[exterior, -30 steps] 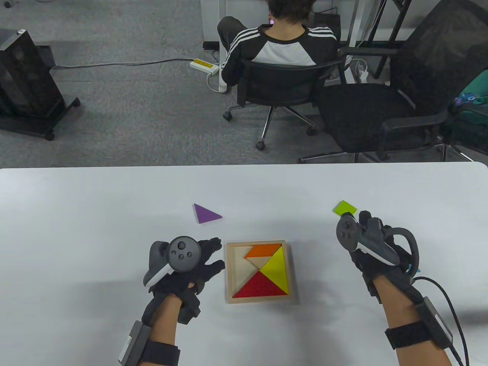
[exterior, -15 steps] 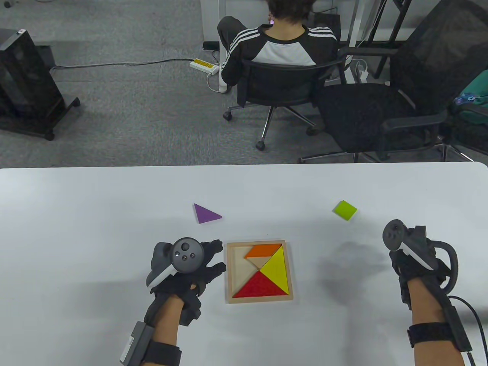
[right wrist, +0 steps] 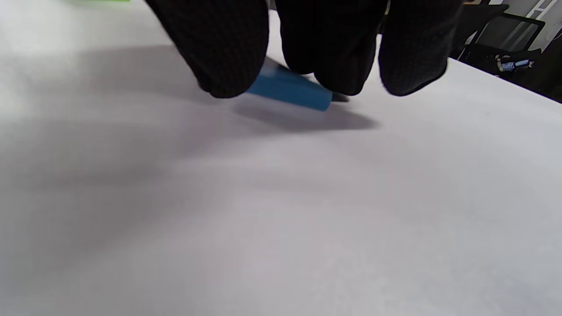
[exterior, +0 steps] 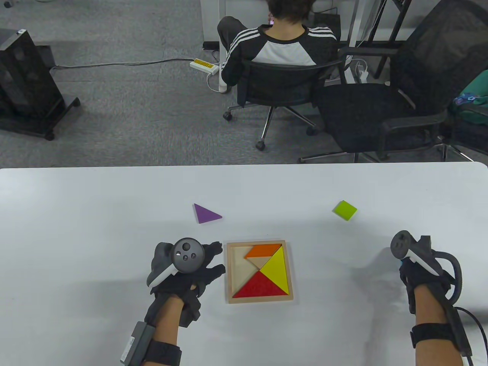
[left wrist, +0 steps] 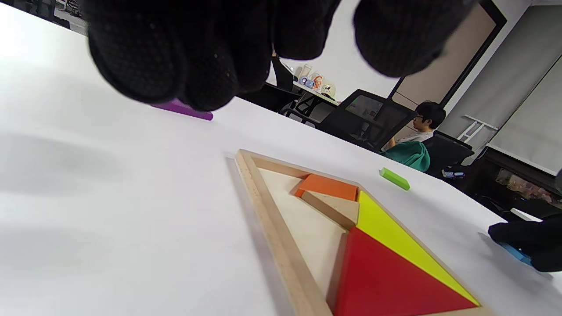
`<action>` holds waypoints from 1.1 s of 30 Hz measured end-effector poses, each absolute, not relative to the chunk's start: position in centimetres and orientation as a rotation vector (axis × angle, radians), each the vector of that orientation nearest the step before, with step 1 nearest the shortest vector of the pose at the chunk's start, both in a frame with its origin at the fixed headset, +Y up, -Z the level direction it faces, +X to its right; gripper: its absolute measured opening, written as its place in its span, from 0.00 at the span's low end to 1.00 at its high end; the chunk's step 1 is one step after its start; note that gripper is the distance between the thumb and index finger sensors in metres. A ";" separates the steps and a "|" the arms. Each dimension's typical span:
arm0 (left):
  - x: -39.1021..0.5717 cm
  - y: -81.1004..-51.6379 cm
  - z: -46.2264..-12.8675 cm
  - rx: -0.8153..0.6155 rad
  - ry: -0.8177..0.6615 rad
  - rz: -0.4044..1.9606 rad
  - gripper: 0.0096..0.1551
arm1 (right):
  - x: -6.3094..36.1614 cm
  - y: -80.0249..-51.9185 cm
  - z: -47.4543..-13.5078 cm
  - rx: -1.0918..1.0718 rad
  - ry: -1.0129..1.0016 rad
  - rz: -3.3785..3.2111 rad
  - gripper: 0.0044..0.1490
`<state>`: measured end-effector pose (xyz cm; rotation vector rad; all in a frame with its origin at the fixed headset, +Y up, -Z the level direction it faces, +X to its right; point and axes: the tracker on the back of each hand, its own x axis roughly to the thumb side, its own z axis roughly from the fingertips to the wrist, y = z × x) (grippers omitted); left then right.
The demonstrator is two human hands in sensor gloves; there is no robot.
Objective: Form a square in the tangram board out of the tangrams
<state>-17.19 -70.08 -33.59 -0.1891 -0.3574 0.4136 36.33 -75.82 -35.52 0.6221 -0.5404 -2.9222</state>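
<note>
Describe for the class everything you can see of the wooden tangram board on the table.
The tangram board is a square, pale wooden tray with a raised rim, lying flat on the white table. Inside sit an orange piece, a yellow triangle, a red triangle and a small plain-wood triangle; its left part is bare. The left hand lies beside it.

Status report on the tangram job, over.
Left hand open beside wooden tangram board. Right hand fingers on blue flat piece. Purple triangle, green square loose. Nothing blocking.
</note>
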 end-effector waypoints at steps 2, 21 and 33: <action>-17.2 -70.2 -33.6 -0.193 -0.357 0.412 0.42 | 36.2 -75.9 -35.6 0.604 -0.470 -2.903 0.40; -17.9 -70.5 -33.9 -0.228 -0.344 0.393 0.44 | 36.5 -76.6 -35.8 0.449 -0.326 -2.862 0.36; -18.0 -70.1 -33.7 -0.196 -0.345 0.413 0.45 | 36.4 -74.6 -34.8 0.504 -0.157 -2.978 0.34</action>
